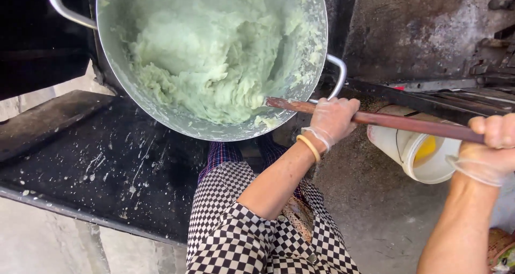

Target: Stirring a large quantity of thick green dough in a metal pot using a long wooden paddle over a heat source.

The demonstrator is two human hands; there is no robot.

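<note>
A large metal pot (pixel 134 99) holds thick pale green dough (pixel 209 54). A long brown wooden stick (pixel 407 123) reaches from the right into the dough at the pot's near rim. My left hand (pixel 333 119), in a thin clear glove with a yellow band at the wrist, grips the stick close to the pot's right handle (pixel 339 75). My right hand (pixel 491 145), also gloved, grips the stick's far end at the right edge of the view.
The pot stands on a black, splattered surface (pixel 96 166). A white bucket (pixel 416 156) with something yellow inside sits below the stick on the concrete floor. Dark metal bars (pixel 456 99) run at the right. My checkered apron (pixel 241 231) fills the bottom centre.
</note>
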